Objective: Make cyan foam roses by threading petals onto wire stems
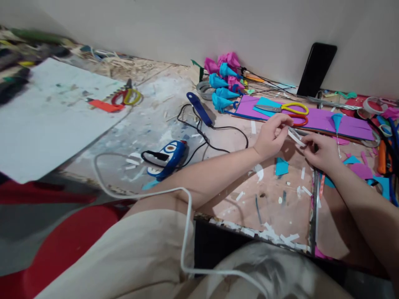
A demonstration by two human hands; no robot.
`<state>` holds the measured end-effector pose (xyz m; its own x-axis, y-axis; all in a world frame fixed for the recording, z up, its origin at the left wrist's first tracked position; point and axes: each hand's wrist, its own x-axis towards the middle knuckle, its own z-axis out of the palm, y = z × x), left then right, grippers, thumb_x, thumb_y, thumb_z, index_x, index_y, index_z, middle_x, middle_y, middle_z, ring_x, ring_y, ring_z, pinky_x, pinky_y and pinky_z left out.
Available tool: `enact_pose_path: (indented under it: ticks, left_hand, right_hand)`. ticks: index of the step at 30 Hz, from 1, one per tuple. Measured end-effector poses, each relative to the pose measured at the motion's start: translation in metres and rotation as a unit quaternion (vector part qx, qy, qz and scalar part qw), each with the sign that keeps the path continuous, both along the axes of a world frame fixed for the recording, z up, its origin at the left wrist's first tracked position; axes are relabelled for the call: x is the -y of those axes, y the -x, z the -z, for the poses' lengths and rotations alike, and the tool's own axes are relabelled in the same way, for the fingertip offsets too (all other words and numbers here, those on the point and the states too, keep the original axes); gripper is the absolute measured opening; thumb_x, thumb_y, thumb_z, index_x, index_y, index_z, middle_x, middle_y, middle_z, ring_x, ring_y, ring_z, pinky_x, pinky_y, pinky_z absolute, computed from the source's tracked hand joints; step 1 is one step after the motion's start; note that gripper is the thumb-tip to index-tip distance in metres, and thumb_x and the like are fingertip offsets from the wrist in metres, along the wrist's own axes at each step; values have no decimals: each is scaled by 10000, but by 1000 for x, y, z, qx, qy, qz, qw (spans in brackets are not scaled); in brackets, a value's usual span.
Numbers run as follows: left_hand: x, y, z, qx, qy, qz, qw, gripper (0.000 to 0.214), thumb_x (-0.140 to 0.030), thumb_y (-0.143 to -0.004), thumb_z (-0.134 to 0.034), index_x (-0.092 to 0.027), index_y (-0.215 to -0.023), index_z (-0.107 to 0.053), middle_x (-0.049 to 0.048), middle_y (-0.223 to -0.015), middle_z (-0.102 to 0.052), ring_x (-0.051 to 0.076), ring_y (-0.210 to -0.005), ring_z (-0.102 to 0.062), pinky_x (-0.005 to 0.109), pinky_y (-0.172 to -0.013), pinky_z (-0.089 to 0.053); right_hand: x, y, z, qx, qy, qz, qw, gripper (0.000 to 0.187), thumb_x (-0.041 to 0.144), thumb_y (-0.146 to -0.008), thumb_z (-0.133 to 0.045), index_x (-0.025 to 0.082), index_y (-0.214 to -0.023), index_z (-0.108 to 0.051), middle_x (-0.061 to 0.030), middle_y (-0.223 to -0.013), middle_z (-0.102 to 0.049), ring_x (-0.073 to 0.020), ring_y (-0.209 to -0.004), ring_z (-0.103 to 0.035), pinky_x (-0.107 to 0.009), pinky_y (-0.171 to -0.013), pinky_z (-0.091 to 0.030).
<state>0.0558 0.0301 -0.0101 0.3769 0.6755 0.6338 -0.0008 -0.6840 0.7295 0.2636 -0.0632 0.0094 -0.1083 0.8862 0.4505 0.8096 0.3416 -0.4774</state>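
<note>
In front of me, over the table, my left hand (274, 135) pinches a thin roll of white tape (296, 137) by its far left side. My right hand (322, 151) has its fingers closed at the tape's near right end. Just beyond my hands lie scissors (294, 109) with one yellow and one red handle, on purple paper (330, 120) beside a piece of blue paper (263, 104). A small blue paper cone (336, 120) on a thin stem rests near my right hand. Below my left hand is a blue paper scrap (282, 166).
Blue and pink paper flowers (222, 93) lie by the wall. A black phone (317, 68) leans there. Left are a blue corded device (171, 155), a white board (56, 116) and more scissors (127, 96). Orange-handled pliers (382, 158) lie right. A white cable (187, 224) crosses my lap.
</note>
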Motion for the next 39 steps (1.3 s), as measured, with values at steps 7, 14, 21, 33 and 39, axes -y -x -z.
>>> enact_pose_path:
  ticks: [7, 14, 21, 33, 39]
  left_hand:
    - [1, 0, 1, 46, -26, 51, 997, 310, -531, -1100, -546, -229, -1165, -568, 149, -1347, -643, 261, -1342, -687, 430, -1080, -630]
    - [0, 0, 0, 22, -23, 2, 999, 546, -738, -1027, -609, -225, -1216, -604, 159, -1348, -657, 279, -1402, -658, 437, -1135, -621]
    - [-4, 4, -2, -4, -34, 0, 999, 517, -643, -1088, -579, -190, -1299, -712, 150, -1358, -779, 255, -1358, -716, 433, -1182, -586]
    - [-12, 5, 7, -15, -118, 23, 993, 536, -568, -1010, -763, -242, -1431, -699, 145, -1494, -747, 294, -1435, -705, 466, -1209, -585]
    - [-14, 5, 12, -14, -181, 30, 983, 557, -499, -1053, -722, -289, -1560, -626, 135, -1555, -707, 286, -1463, -689, 483, -1245, -569]
  right_hand:
    - [1, -1, -5, -39, 23, -8, 999, 111, 256, -800, -685, 263, -883, -758, -44, -843, -825, -204, -597, -665, -347, -594, -538]
    - [1, 1, -7, -54, 34, 2, 998, 85, 245, -842, -693, 264, -880, -767, -60, -944, -864, -243, -726, -754, -374, -661, -585]
    - [0, 0, -3, -54, -18, -32, 998, 184, 192, -875, -669, 259, -966, -814, -61, -1015, -877, -239, -797, -797, -356, -682, -605]
    - [-2, -1, 1, -22, -104, -56, 993, 186, 189, -945, -692, 289, -1048, -811, -43, -985, -868, -235, -815, -804, -351, -685, -611]
    - [-3, -1, 2, -20, -127, -56, 990, 177, 186, -956, -708, 277, -1071, -807, -37, -968, -863, -218, -750, -782, -341, -668, -590]
